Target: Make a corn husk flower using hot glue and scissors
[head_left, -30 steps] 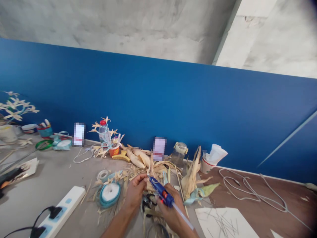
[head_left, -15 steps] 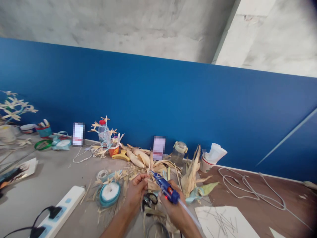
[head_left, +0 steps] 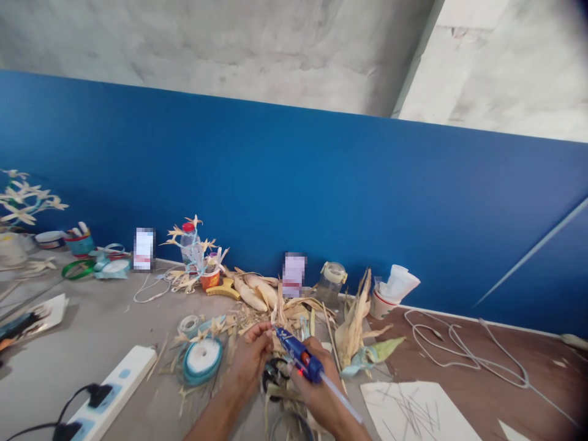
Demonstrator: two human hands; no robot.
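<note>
Low in the middle of the frame the right hand [head_left: 316, 392] is wrapped around a blue hot-glue gun with a red switch and a clear glue stick out the back [head_left: 301, 360], its nozzle pointing up and left toward the left hand [head_left: 250, 361]. That left hand pinches a small pale strip of dried corn husk [head_left: 271, 334] between thumb and fingertips, right at the gun's tip, so the two hands sit close together over a heap of loose straw-coloured husk scraps [head_left: 294, 312] on the grey surface [head_left: 105, 331]. This looks like the gluing step: a bead going onto the husk piece. The next move would seem to call for a steady nozzle, a light squeeze, and fingertips kept off the hot glue. Just left of the left hand lies a teal spool of white ribbon [head_left: 203, 360]; a white power strip [head_left: 114, 383] sits at lower left, and black scissors [head_left: 275, 373] rest between the wrists.
</note>
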